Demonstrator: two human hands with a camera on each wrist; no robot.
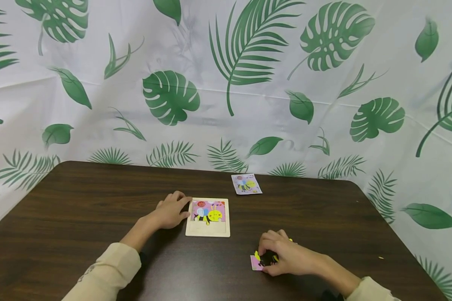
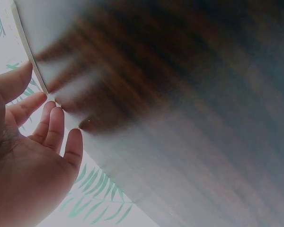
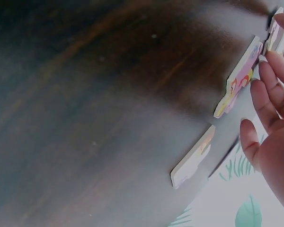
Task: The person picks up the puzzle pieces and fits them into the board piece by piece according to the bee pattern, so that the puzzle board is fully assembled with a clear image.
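A wooden puzzle board (image 1: 207, 229) with a pale frame lies mid-table, its upper part filled with a yellow-and-black bee picture on pink. The lower strip of the board shows bare wood. My left hand (image 1: 170, 211) touches the board's left edge with thumb and forefinger, the other fingers loosely bent. To the right and nearer, my right hand (image 1: 286, 253) pinches a pink puzzle piece (image 1: 255, 263) at the table top. Its fingers partly hide black-and-yellow parts. In the right wrist view, another puzzle piece (image 3: 239, 80) lies by the fingertips and a pale piece (image 3: 193, 158) farther off.
A picture card (image 1: 246, 184) with the same bee lies near the far edge of the dark wooden table (image 1: 98, 200). A small yellowish speck (image 1: 381, 257) lies at the right. Behind the table hangs a white cloth (image 1: 248, 125) printed with green leaves.
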